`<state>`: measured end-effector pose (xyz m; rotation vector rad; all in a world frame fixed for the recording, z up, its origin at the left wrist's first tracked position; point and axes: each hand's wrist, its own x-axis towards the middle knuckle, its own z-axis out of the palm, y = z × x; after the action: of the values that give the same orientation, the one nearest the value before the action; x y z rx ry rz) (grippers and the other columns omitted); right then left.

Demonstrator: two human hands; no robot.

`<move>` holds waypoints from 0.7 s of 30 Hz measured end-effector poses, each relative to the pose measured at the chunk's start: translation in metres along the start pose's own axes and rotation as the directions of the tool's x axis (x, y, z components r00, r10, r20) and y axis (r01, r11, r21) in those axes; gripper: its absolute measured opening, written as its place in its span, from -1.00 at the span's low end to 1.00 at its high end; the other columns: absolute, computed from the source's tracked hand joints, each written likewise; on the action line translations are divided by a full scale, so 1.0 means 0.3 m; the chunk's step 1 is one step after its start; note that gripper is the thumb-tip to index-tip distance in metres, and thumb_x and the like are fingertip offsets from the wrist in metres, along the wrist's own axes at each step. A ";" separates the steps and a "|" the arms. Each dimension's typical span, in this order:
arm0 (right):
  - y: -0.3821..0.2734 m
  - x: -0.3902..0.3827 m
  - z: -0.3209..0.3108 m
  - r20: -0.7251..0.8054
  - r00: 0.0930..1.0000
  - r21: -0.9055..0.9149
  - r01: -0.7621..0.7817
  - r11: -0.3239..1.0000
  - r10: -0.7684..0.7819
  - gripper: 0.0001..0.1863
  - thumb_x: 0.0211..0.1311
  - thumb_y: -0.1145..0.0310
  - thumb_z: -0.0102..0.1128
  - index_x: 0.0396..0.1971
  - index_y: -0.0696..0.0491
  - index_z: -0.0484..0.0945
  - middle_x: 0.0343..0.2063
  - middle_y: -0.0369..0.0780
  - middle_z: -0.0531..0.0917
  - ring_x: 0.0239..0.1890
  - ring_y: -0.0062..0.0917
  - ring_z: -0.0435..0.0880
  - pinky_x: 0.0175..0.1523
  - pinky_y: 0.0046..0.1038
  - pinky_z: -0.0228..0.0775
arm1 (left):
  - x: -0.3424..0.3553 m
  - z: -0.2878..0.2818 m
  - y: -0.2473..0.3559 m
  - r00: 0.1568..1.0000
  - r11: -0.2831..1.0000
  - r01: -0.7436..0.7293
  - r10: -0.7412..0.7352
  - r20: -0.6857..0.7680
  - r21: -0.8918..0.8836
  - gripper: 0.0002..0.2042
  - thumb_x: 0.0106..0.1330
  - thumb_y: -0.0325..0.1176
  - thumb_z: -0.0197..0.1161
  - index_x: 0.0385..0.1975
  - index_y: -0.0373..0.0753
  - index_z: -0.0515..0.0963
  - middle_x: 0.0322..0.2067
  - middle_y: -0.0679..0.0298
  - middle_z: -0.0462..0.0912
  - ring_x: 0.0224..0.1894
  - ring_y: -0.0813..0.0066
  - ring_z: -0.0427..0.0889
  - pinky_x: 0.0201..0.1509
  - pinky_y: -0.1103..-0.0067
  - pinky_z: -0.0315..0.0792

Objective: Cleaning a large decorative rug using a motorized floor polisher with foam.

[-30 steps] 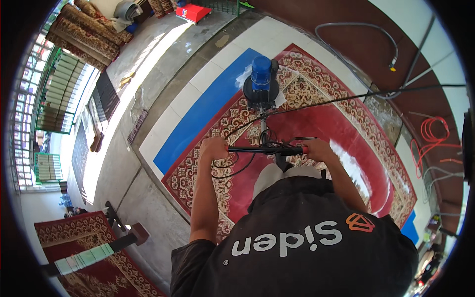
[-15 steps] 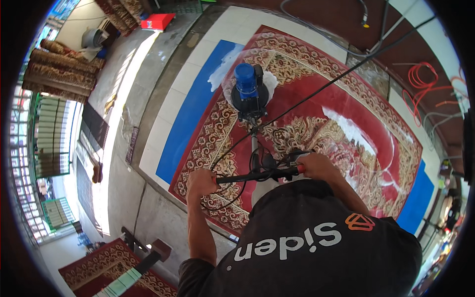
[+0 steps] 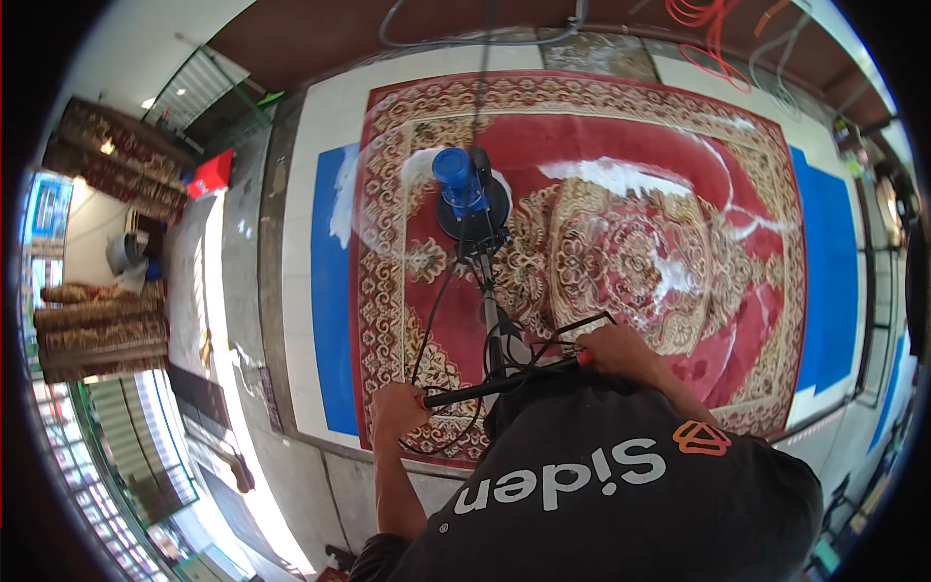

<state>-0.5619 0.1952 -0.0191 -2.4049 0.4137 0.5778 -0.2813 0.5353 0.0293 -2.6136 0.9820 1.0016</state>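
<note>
A rotary floor scrubber with a blue motor (image 3: 464, 184) and a round black base stands on a wet red carpet (image 3: 582, 144) with a cream and brown floral pattern. Its long pole (image 3: 490, 315) runs back toward me to a black crossbar handle (image 3: 495, 386). My left hand (image 3: 396, 411) is closed round the handle's left end, my right hand (image 3: 621, 351) round the right end by a red grip. White foam (image 3: 606, 177) lies in patches on the carpet. A dark cable loops around the handle, and another stretch runs over the carpet beyond the motor.
Blue strips (image 3: 335, 291) show on the tiled floor either side of the carpet. Rolled carpets (image 3: 102, 339) stand at the left, near a red box (image 3: 210, 174). A grey hose (image 3: 485, 41) and an orange-red hose (image 3: 713, 39) lie at the far side.
My view has turned, so the carpet now lies squarer before me. The scrubber head has moved from the carpet's patterned border inward onto the red field. Both hands keep their hold.
</note>
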 end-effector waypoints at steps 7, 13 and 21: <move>0.189 -0.281 0.029 -0.096 0.986 0.131 -0.125 0.984 0.138 -0.67 0.13 0.33 0.27 -0.08 0.00 0.73 -0.30 0.01 0.77 -0.16 0.02 0.79 -0.06 0.08 0.62 | 0.066 0.011 0.300 0.983 0.977 -0.181 0.183 -0.006 0.116 -0.76 -0.13 -0.14 0.53 -0.46 -0.09 0.81 -0.45 0.05 0.76 -0.28 -0.03 0.77 -0.13 0.16 0.64; 0.368 -0.462 0.132 -0.139 0.951 0.170 -0.250 0.953 0.275 -0.72 0.09 0.39 0.31 -0.15 0.00 0.72 -0.31 0.01 0.77 -0.14 0.00 0.80 -0.06 0.07 0.64 | 0.156 0.001 0.543 0.925 0.901 -0.371 0.379 0.007 0.224 -0.75 0.02 -0.02 0.44 -0.46 -0.03 0.82 -0.45 0.07 0.77 -0.29 -0.03 0.78 -0.16 0.14 0.66; 0.476 -0.661 0.191 -0.300 0.842 0.321 -0.354 0.878 0.449 -0.72 0.06 0.42 0.34 -0.17 0.00 0.72 -0.35 -0.01 0.77 -0.20 0.00 0.80 -0.12 0.04 0.63 | 0.311 -0.057 0.853 0.848 0.786 -0.528 0.511 0.141 0.323 -0.81 -0.05 -0.15 0.34 -0.52 -0.07 0.77 -0.45 0.04 0.76 -0.29 -0.08 0.76 -0.17 0.14 0.65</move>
<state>-0.8090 0.1533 -0.0327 -2.1749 1.1135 0.2197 -0.3836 0.2841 -0.0007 -2.0502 1.7504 0.8702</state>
